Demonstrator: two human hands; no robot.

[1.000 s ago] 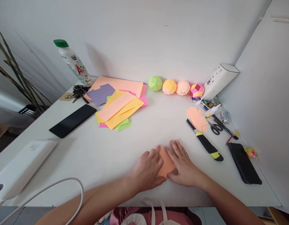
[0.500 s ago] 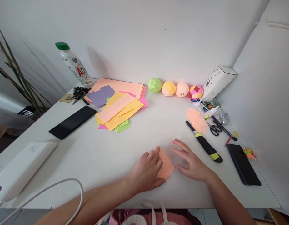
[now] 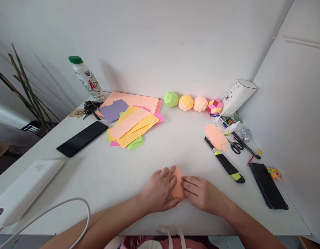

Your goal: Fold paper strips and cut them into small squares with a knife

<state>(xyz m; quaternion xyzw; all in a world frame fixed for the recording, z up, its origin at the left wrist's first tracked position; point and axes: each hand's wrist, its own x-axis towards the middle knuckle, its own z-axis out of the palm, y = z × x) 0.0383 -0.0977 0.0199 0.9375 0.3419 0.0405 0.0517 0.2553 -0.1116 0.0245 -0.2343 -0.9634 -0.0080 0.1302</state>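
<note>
With twelve o'clock taken toward the wall, a sheet of orange paper [image 3: 178, 188] is laid on the white table [image 3: 110, 180] near its front edge, between the two hands, and much of its outline is covered by them. By the left hand [image 3: 160, 190], at nine o'clock, the sheet is pressed with bent fingers, thumb set apart; whether it is also gripped cannot be told. By the right hand [image 3: 201, 194], at three o'clock, the right side of the paper is touched with bunched fingertips; whether an edge is pinched is hidden. At two o'clock a black-and-yellow cutter [image 3: 226, 164] is seen, and beyond it scissors [image 3: 237, 148], their blades partly covered by small peach pieces [image 3: 217, 137]. Toward eleven, coloured sheets [image 3: 131, 122] are heaped, the lower ones mostly concealed. At one, a multicoloured paper ball [image 3: 215, 107] is placed. At nine, a white device [image 3: 32, 188] is cut off by the picture's edge.
</note>
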